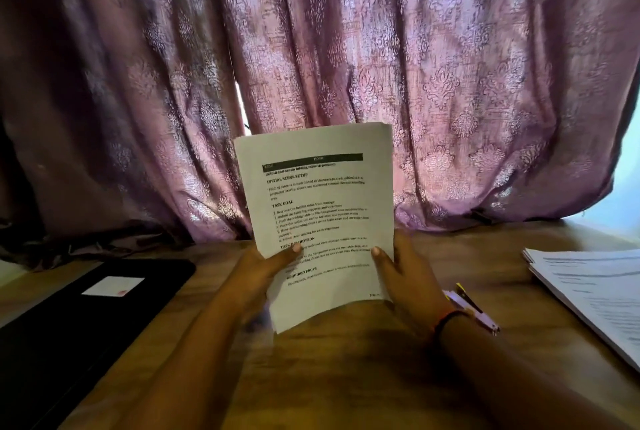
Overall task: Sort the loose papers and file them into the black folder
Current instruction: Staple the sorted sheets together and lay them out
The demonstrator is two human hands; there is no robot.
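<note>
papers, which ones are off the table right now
The sheet held upright by the left hand and right hand; the stack at the right lies flat on the table.

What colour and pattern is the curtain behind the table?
The draped fabric curtain is mauve-purple with repeating ornate floral motifs, clearest in the head view.

Thin dark wristband [448, 318] with an orange edge by the right hand [403, 273]; bare forearms [194, 360].
</note>
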